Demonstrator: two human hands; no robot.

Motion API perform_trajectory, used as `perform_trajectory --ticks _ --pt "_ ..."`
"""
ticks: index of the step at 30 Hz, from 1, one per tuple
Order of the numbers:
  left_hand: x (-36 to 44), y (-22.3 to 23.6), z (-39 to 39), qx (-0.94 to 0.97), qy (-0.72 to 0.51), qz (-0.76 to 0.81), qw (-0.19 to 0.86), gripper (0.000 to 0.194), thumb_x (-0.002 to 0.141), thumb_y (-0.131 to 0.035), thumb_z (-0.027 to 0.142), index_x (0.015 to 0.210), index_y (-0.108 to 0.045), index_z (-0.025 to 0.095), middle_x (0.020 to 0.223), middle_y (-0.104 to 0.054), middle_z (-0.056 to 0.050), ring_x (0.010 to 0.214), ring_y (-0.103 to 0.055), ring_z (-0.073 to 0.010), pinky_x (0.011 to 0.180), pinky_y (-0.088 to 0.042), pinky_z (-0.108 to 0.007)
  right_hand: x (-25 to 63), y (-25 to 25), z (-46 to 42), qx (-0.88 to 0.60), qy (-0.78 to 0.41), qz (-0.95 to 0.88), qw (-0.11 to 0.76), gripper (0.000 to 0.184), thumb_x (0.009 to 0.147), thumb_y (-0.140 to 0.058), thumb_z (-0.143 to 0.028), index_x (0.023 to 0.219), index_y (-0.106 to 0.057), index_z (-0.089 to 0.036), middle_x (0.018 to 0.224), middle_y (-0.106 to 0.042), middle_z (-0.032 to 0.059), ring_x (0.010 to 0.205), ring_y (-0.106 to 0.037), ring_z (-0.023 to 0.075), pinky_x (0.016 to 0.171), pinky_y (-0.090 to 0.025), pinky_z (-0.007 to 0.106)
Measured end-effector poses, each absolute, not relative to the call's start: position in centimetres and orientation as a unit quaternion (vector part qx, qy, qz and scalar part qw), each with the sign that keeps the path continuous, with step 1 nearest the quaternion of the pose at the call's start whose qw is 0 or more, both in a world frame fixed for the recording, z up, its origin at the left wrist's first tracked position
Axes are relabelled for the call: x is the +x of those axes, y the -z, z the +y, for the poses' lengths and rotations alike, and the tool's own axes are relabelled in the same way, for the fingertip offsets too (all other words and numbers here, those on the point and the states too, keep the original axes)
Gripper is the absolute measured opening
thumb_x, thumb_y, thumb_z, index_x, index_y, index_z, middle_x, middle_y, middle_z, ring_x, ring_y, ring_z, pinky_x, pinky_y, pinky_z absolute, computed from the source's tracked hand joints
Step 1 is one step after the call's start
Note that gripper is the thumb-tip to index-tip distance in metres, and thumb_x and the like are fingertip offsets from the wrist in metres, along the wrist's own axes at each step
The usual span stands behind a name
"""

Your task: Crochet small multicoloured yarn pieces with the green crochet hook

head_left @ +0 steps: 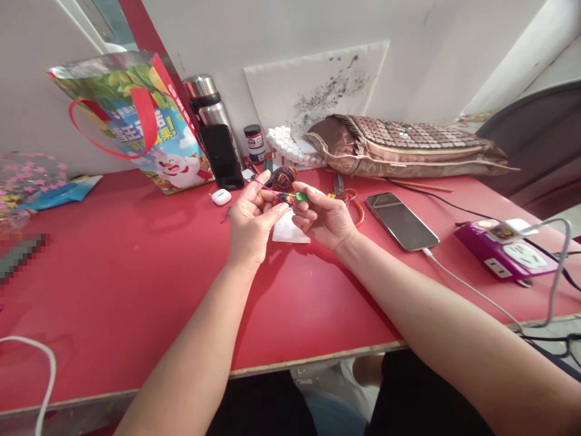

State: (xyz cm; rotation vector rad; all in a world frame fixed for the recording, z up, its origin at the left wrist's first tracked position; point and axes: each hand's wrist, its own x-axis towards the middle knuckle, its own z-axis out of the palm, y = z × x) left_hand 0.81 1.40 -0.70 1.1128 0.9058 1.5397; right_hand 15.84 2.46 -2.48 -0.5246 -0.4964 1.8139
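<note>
My left hand (252,224) pinches a small multicoloured piece of crochet (285,197) between thumb and fingers, with dark yarn running over the raised index finger. Closed around a crochet hook with a green handle (301,197), my right hand (321,215) meets the left at the piece; the hook's tip is too small to make out. Just behind the hands sits a ball of multicoloured yarn (285,177). Below them a white paper (290,229) lies on the red table (181,290).
Along the back stand a colourful bag (175,136), a steel flask (216,112), an upright phone (222,157), a jar (255,144) and a brown bag (408,145). Orange-handled scissors (357,212), a charging phone (402,221) and a purple power strip (503,251) lie right; an earbud case (221,197) left.
</note>
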Motion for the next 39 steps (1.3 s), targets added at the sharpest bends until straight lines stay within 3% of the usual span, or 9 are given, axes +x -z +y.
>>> perform_trajectory --ticks 7,18,28,32,39 --pt "0.8 0.7 1.4 0.457 -0.645 0.367 0.491 0.061 0.061 -0.091 0.01 0.12 -0.081 0.021 0.078 -0.065 0.006 0.078 -0.067 -0.012 0.083 -0.056 -0.026 15.6 2.3 2.4 -0.206 -0.781 -0.178 0.562 0.035 0.103 -0.05 -0.013 0.092 -0.083 -0.015 0.058 -0.055 -0.0018 0.046 -0.033 0.0061 0.049 -0.036 0.016" --pt "0.7 0.5 1.3 0.462 -0.636 0.384 0.484 0.067 0.061 -0.089 0.007 0.126 -0.079 0.022 0.074 -0.062 0.007 0.071 -0.062 -0.0105 0.074 -0.054 -0.024 15.8 2.4 2.4 -0.214 -0.774 -0.227 0.551 0.024 0.096 -0.059 -0.015 0.092 -0.082 -0.019 0.06 -0.056 -0.0025 0.049 -0.031 0.0081 0.05 -0.038 0.02" --pt "0.7 0.9 1.7 0.452 -0.653 0.373 0.48 0.06 0.064 -0.094 0.016 0.122 -0.078 0.021 0.087 -0.072 0.002 0.083 -0.07 -0.0142 0.083 -0.059 -0.028 15.8 2.2 2.2 -0.214 -0.764 -0.253 0.553 0.027 0.097 -0.058 -0.015 0.101 -0.085 -0.016 0.068 -0.067 0.0013 0.052 -0.042 0.0088 0.053 -0.045 0.021" --pt "0.5 0.8 1.8 0.449 -0.648 0.387 0.478 0.058 0.065 -0.093 0.014 0.121 -0.078 0.02 0.081 -0.073 0.002 0.08 -0.07 -0.0147 0.08 -0.058 -0.029 15.5 2.3 1.9 -0.216 -0.756 -0.266 0.558 0.026 0.098 -0.059 -0.014 0.1 -0.085 -0.015 0.068 -0.068 0.0013 0.053 -0.044 0.0082 0.054 -0.046 0.021" --pt "-0.3 0.7 2.2 0.406 -0.613 0.434 0.521 0.069 0.061 -0.093 0.01 0.127 -0.075 0.016 0.071 -0.064 0.007 0.071 -0.067 -0.0127 0.076 -0.053 -0.028 14.9 2.9 1.6 -0.233 -0.7 -0.333 0.588 0.015 0.092 -0.078 -0.021 0.102 -0.086 -0.016 0.073 -0.07 0.0006 0.063 -0.057 0.0102 0.067 -0.054 0.028"
